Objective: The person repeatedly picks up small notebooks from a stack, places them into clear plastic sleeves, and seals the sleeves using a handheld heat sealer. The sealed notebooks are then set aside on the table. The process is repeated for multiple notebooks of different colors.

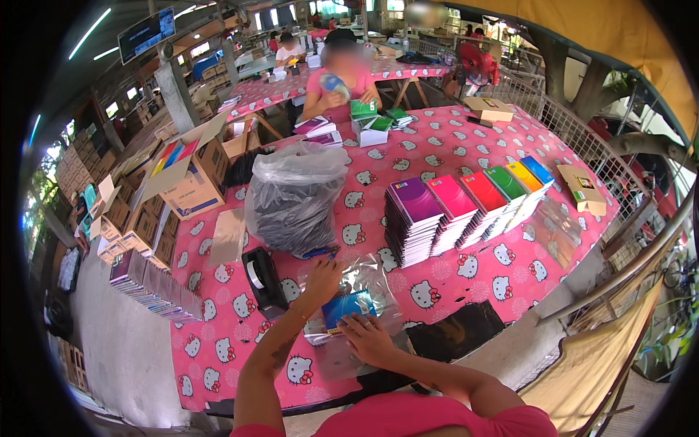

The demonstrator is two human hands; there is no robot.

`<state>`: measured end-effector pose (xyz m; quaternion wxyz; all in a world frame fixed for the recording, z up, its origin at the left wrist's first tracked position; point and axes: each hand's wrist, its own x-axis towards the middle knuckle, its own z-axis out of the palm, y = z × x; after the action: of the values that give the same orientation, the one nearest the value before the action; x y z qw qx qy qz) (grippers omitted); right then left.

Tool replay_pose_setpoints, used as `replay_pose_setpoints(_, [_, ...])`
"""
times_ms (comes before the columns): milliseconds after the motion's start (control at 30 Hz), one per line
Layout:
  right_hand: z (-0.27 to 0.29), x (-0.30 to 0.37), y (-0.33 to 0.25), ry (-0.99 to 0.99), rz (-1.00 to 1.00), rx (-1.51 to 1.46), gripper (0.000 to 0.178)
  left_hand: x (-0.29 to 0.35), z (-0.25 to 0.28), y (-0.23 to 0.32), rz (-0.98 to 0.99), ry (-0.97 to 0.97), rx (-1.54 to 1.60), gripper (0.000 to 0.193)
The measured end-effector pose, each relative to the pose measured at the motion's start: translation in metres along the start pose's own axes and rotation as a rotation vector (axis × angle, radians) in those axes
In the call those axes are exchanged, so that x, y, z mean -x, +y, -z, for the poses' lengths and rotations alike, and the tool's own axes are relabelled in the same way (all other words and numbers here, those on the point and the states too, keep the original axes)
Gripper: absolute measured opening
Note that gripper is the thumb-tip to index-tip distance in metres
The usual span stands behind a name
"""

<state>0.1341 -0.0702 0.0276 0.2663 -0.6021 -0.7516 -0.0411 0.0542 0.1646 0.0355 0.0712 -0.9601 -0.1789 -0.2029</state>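
A blue spiral notebook (348,309) lies on clear plastic sleeves (378,280) at the near edge of the table. My right hand (366,338) rests flat on the notebook's lower right part, fingers spread. My left hand (323,282) is stretched forward beyond the notebook, its fingers extended. By its fingertips lie small dark blue, slim items (320,253), perhaps pens; a grip on them does not show. Left of that hand stands a black tape dispenser (263,280). Just beyond is a clear plastic bag (297,200) filled with dark coils.
Stacked spiral notebooks (416,211) in several colours stand to the right. A black flat board (456,331) lies near my right forearm. Cardboard boxes (191,178) crowd the left side. Across the pink patterned table (429,293), a co-worker (342,80) handles green notebooks (364,109).
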Motion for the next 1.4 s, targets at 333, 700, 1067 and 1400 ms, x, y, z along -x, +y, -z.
replay_pose_setpoints(333, [0.005,-0.003,0.004,-0.012,0.060,0.026,0.055,0.021,0.037,0.035,0.112,-0.004,0.054,0.021])
replay_pose_setpoints(700, [-0.020,0.008,0.015,-0.068,0.042,-0.027,0.046,0.068,0.049,0.116,0.399,0.045,0.360,0.025])
replay_pose_setpoints(1067, [0.012,-0.017,0.047,-0.132,0.048,0.127,0.057,0.081,0.035,0.130,0.473,0.054,0.350,0.031])
replay_pose_setpoints(1400, [0.007,-0.007,0.054,-0.083,0.124,0.190,0.039,0.132,0.074,0.107,0.762,0.074,0.109,0.025])
